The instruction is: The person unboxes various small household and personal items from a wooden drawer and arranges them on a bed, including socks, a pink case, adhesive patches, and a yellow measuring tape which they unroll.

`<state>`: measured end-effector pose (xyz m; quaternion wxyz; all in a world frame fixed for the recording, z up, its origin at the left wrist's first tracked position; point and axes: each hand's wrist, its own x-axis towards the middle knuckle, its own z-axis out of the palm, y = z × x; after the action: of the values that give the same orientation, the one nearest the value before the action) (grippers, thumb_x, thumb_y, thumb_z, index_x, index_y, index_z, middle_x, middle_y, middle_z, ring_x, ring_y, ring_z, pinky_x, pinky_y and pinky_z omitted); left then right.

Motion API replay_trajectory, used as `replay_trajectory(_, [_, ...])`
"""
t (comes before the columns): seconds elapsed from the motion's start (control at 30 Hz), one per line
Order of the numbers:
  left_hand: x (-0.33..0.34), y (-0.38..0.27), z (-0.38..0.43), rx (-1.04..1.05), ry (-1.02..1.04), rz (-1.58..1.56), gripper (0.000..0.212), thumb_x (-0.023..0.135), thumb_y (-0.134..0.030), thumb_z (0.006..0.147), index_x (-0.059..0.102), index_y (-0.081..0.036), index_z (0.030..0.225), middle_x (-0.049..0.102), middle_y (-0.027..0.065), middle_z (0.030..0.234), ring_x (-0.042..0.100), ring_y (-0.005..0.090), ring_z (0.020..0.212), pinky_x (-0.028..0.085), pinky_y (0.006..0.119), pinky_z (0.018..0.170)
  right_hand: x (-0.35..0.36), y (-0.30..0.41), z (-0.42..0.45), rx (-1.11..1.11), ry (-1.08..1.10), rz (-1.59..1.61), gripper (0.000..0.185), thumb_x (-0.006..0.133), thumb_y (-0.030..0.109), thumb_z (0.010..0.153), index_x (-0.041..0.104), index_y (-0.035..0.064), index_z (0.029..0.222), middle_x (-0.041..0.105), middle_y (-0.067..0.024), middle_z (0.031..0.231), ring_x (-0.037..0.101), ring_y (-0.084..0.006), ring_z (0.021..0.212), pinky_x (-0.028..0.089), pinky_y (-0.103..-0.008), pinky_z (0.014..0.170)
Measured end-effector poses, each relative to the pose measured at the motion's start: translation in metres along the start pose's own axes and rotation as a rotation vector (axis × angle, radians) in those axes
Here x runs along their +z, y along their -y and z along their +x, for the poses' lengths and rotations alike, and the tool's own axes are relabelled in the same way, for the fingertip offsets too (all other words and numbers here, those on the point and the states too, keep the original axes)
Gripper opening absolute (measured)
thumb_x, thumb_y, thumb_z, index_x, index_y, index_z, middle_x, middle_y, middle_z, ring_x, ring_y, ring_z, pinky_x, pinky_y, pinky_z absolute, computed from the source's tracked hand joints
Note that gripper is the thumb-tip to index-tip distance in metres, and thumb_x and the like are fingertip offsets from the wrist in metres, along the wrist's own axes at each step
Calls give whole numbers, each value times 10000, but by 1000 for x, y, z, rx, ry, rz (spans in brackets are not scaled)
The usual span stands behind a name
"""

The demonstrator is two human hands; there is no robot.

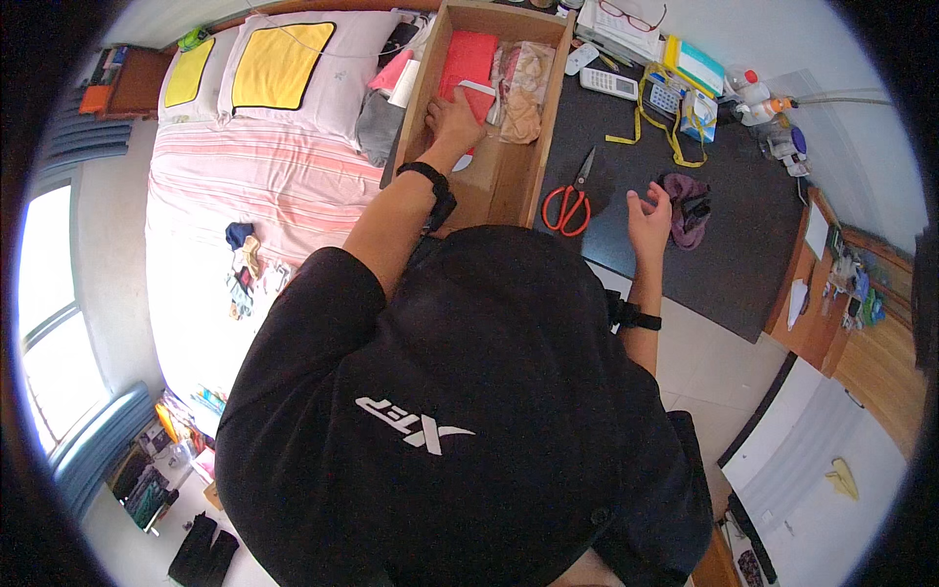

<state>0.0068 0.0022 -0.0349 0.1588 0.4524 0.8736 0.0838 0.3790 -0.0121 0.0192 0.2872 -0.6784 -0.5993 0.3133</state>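
Note:
A wooden drawer (546, 139) lies between the bed and the dark desk top. My left hand (456, 125) is inside it, its fingers on a red packet with a white edge (478, 103). Behind that packet lies a larger red packet (469, 55), beside clear bags with beige fabric items (522, 110). My right hand (649, 216) hovers over the desk with thumb and fingers apart, holding nothing. Just right of it lies a crumpled purple cloth item (688, 209). Scissors with red handles (565, 210) rest on the desk between the drawer and my right hand.
On the desk (741, 271) are a yellow measuring tape (671, 139), a white remote control (608, 84), boxes and bottles (763, 110) near the wall. Eyeglasses (631, 15) lie on papers at the back. The bed (293, 169) with pillows and small clothes is at the left.

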Motion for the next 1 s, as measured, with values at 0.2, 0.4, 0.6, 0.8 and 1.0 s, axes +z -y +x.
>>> replay_trajectory(0.2, [-4, 3, -2, 12, 60, -38, 894, 832, -321, 671, 321, -60, 1357, 387, 328, 1375, 386, 475, 1307, 355, 585, 1058, 10, 5, 4, -65, 35, 34, 549, 758, 247, 840, 549, 8, 1287, 578, -189, 1199, 659, -244, 925, 532, -369, 832])
replay_trajectory(0.4, [3, 11, 2, -11, 59, -103, 931, 839, -372, 672, 322, -68, 1385, 365, 334, 1402, 372, 477, 1328, 353, 548, 1081, 19, 23, 9, -127, 67, 20, 533, 759, 241, 839, 557, 1, 1270, 585, -182, 1184, 654, -245, 926, 536, -370, 830])
replay_trajectory(0.6, [-15, -1, -9, 3, 88, -50, 971, 850, -436, 655, 327, -68, 1386, 362, 337, 1402, 374, 472, 1330, 350, 535, 1088, 17, 21, 9, -168, 52, 3, 528, 753, 238, 845, 553, 10, 1276, 571, -179, 1200, 651, -249, 934, 535, -374, 828])
replay_trajectory(0.8, [-13, 4, -12, 37, 43, -92, 981, 851, -426, 632, 328, -83, 1388, 403, 296, 1366, 404, 472, 1292, 374, 540, 1061, 16, 18, 7, -162, 53, -2, 511, 749, 243, 860, 565, 25, 1283, 600, -173, 1219, 679, -223, 947, 532, -364, 831])
replay_trajectory(1.0, [-76, -15, -52, 347, -90, -242, 981, 840, -338, 614, 326, -85, 1409, 445, 245, 1264, 467, 436, 1208, 427, 496, 1023, -1, 76, -9, -146, 221, 248, 426, 725, 179, 890, 575, -18, 1238, 633, -133, 1118, 652, -171, 925, 535, -281, 786])
